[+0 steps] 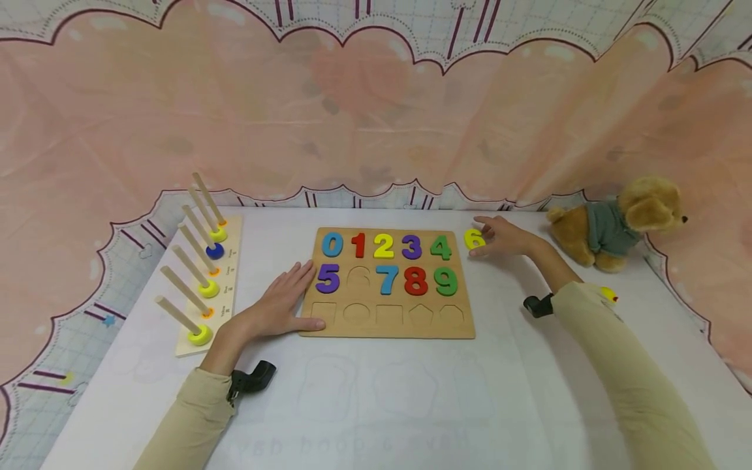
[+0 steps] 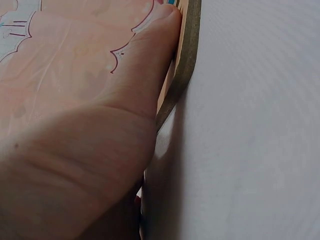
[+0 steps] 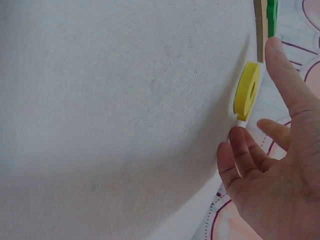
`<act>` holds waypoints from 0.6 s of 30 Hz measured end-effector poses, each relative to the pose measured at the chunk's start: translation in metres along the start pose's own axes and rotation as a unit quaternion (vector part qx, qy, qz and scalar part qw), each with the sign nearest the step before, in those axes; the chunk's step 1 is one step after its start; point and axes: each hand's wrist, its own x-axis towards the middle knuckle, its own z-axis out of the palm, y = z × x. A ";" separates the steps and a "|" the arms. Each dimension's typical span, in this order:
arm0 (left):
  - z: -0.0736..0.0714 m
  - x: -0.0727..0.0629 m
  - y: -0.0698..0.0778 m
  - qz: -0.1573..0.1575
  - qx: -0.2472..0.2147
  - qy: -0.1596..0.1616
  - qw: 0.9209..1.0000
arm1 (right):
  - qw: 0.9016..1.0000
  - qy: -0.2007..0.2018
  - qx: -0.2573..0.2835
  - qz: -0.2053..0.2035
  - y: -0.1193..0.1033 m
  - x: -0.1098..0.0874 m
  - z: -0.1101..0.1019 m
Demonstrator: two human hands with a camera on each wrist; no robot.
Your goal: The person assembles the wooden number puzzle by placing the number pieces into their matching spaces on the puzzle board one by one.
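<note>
On the table lies a wooden number board (image 1: 376, 325) with coloured numerals in its two upper rows; the slot between the purple 5 (image 1: 328, 279) and the blue 7 (image 1: 387, 279) holds no piece. My left hand (image 1: 279, 303) rests at the board's left edge, fingers straight and thumb over the near left corner. To the right of the board is a yellow number 6 (image 1: 474, 239). Around it my right hand (image 1: 504, 236) is spread, thumb and fingers apart. The right wrist view shows the yellow 6 (image 3: 246, 91) between thumb and fingers, not pinched.
A rack of wooden pegs (image 1: 234, 261) with coloured rings stands to the left. At the far right sits a teddy bear (image 1: 611, 222) in a green top. A small yellow object (image 1: 609, 294) lies partly behind the right sleeve. Patterned cloth (image 1: 376, 117) hangs behind the table.
</note>
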 end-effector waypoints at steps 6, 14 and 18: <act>0.001 0.001 0.000 -0.001 0.002 -0.002 1.000 | 1.000 -0.005 0.004 -0.001 0.004 0.005 0.004; 0.001 0.002 -0.001 -0.003 0.003 -0.003 1.000 | 1.000 -0.012 -0.003 -0.004 0.004 0.009 0.003; 0.001 0.002 -0.001 -0.004 0.004 -0.002 1.000 | 1.000 -0.010 0.001 -0.006 0.005 0.009 0.003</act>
